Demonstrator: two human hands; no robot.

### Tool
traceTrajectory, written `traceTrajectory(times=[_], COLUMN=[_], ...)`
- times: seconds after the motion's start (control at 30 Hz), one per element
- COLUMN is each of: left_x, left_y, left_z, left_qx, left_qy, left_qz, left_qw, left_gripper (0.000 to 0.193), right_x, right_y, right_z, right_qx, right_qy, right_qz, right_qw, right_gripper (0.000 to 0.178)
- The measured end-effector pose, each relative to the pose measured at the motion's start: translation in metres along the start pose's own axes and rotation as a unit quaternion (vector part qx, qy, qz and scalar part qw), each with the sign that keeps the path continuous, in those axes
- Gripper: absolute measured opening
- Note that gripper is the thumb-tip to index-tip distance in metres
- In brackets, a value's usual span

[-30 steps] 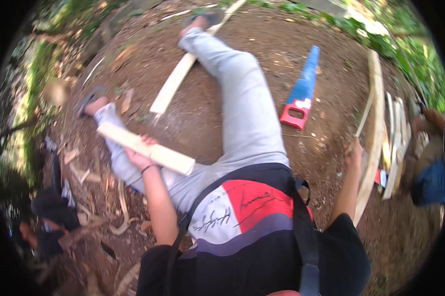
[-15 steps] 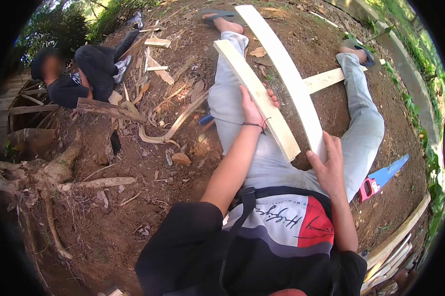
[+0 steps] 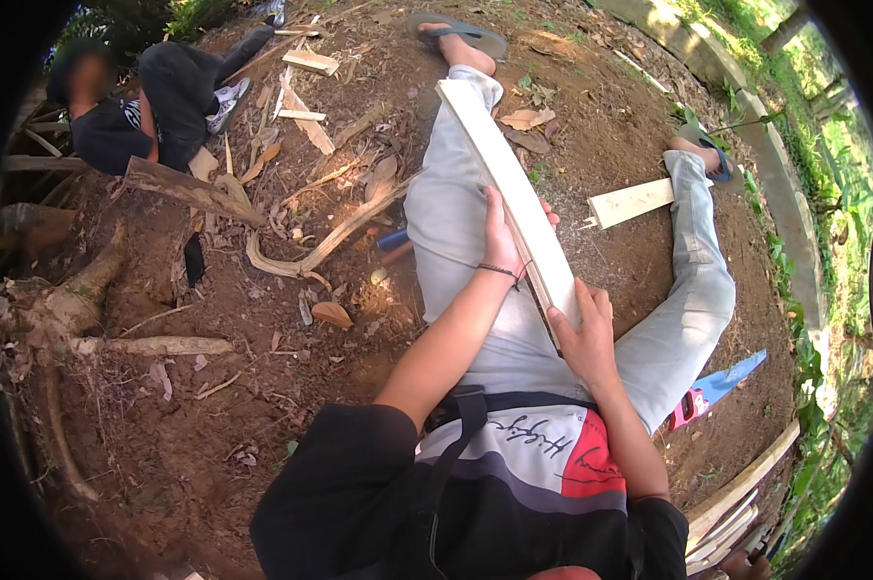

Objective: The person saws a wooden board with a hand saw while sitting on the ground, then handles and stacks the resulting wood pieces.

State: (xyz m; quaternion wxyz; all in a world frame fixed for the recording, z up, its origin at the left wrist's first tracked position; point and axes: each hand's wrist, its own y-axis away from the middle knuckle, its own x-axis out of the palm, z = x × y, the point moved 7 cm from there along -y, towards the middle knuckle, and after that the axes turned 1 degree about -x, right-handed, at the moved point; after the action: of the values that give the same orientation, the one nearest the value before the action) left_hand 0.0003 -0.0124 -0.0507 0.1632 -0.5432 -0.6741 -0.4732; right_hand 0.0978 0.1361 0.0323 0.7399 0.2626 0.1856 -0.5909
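Left grip (image 3: pixel 497 232): my fingers curl round the boards (image 3: pixel 512 195) mid-length.
Right grip (image 3: pixel 586 336): half-closed at their near end; can't tell how firm.
Boards: 2, apart 0.5 s ago, now look stacked; I can probably compare edges.

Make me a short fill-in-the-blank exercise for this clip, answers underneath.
1. The left hand and right hand are both on pale planks made of ____.
2. A dark bracelet circles the person's ____ wrist.
3. The saw on the ground has a red handle and a ____ blade.
4. Another person in dark clothes is at the upper ____ of the picture.

Missing words: wood; left; blue; left.
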Motion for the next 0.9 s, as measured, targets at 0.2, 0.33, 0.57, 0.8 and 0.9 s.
traceTrajectory(times=[0.2, 0.33, 0.57, 0.8, 0.9], left_x=[-0.001, -0.004, 0.011, 0.008, 0.017], left_y=[0.0, -0.002, 0.005, 0.004, 0.008], left_z=[0.0, 0.006, 0.009, 0.012, 0.016], left_qx=[0.021, 0.045, 0.026, 0.051, -0.012], left_qy=[-0.063, -0.095, -0.25, -0.264, -0.182], left_qz=[-0.021, 0.007, 0.078, 0.067, 0.115], left_qw=[0.998, 0.994, 0.965, 0.961, 0.976], left_gripper=[0.072, 0.063, 0.047, 0.057, 0.074], right_x=[0.011, 0.023, 0.039, 0.054, 0.049], right_y=[-0.005, -0.004, -0.006, -0.004, -0.001], right_z=[-0.006, -0.012, -0.032, -0.057, -0.052], right_qx=[0.028, -0.005, -0.001, 0.084, 0.19], right_qy=[-0.063, -0.069, -0.152, -0.306, -0.451], right_qz=[0.054, 0.076, 0.112, 0.142, 0.2], right_qw=[0.996, 0.995, 0.982, 0.938, 0.849], right_gripper=[0.064, 0.074, 0.082, 0.074, 0.065])
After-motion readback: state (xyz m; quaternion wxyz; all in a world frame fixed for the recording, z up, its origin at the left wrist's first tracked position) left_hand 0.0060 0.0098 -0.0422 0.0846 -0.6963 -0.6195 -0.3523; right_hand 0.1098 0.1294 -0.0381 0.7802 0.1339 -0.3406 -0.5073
